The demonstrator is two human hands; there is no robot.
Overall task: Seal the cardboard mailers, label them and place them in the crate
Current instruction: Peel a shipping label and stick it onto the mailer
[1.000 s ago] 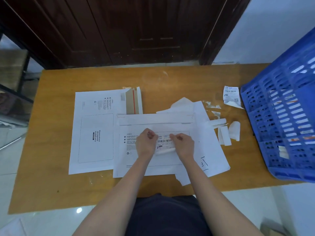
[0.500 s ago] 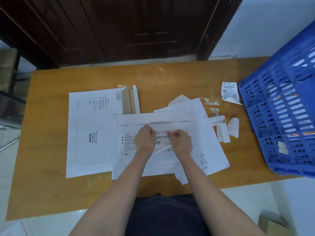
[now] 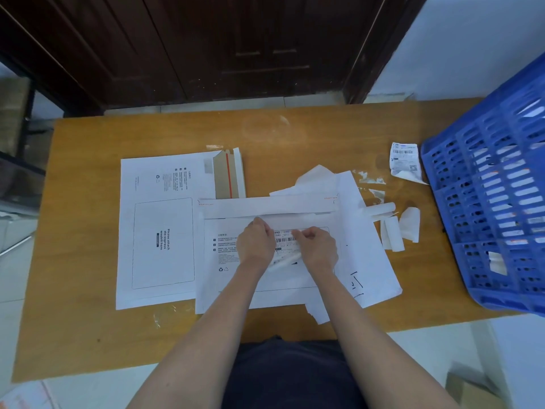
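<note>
**Two hands on one label**

Orange-brown wooden desk (image 3: 88,290) carries a blue slotted plastic crate (image 3: 486,231) at 3 o'clock. Centre: white flat cardboard mailer (image 3: 230,278). Left hand (image 3: 256,246) and right hand (image 3: 318,249) fingers pinch its white barcode label (image 3: 284,239).

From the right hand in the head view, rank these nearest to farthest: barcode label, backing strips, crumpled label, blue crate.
1. Barcode label, under the right hand
2. Backing strips, right of it
3. Crumpled label, far right, by the crate
4. Blue crate, table's right edge
</note>
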